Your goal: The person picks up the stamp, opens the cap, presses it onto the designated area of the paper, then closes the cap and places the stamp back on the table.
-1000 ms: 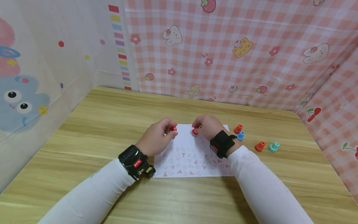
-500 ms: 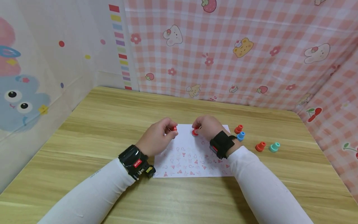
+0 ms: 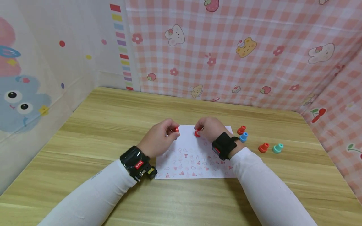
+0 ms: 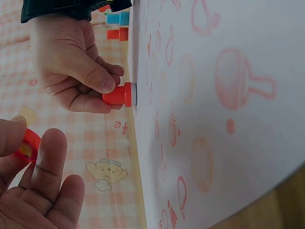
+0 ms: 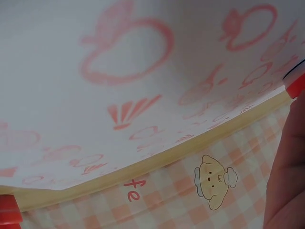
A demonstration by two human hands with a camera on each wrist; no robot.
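In the head view a sheet of white paper point(image 3: 186, 138) lies on the table, with rows of small red and pink stamped prints over its nearer part. My right hand point(image 3: 211, 128) pinches a red toy stamp point(image 4: 126, 95) between thumb and fingers. Its white base stands on the paper in the left wrist view. Over the sheet's left side, my left hand point(image 3: 158, 138) holds a small red cap point(image 4: 32, 141) between thumb and fingertips, yellowish inside. The right wrist view catches only part of the right hand and the red stamp point(image 5: 296, 85) at its edge.
Right of the paper stand a red stamp point(image 3: 241, 130), a blue stamp point(image 3: 243, 137), another red stamp point(image 3: 263, 147) and a turquoise stamp point(image 3: 278, 148). A pink checked cloth point(image 3: 215, 75) hangs along the back edge of the wooden table point(image 3: 186, 201).
Both hands keep nearly the same place and grip. The right hand's knuckles sink very slightly, and the red stamp stays at the same spot on the paper.
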